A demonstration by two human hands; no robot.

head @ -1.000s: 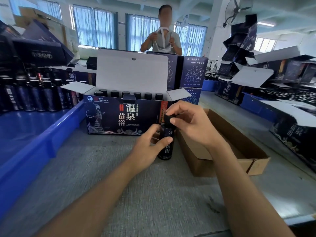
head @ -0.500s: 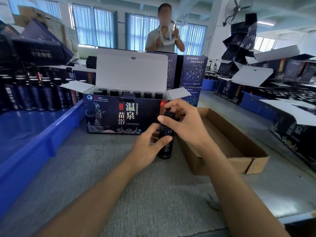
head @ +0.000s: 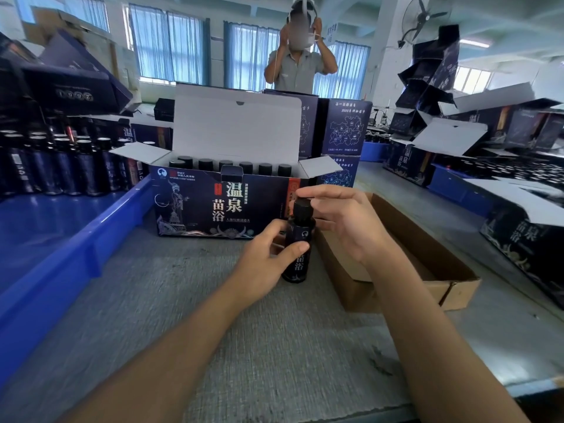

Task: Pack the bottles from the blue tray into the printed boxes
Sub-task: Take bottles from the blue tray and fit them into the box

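A dark bottle [head: 298, 239] with a black cap stands upright on the grey table, just in front of the right end of the open printed box [head: 213, 209]. My left hand [head: 262, 257] grips the bottle's body, thumb across its front. My right hand [head: 345, 221] hovers at the cap with loosened fingers, its index fingertip on the cap's top. A row of several black-capped bottles shows inside the box. More bottles [head: 61, 169] stand at the far end of the blue tray [head: 70, 261] on the left.
A shallow brown cardboard tray [head: 442, 279] lies right of the bottle. Printed boxes are stacked behind and along the right side. A person [head: 300, 65] stands beyond the box with both hands raised to the head.
My right hand has loosened from the cap, which now shows fully. The bottle and my left hand stay put. The person behind has raised a white thing to the head.
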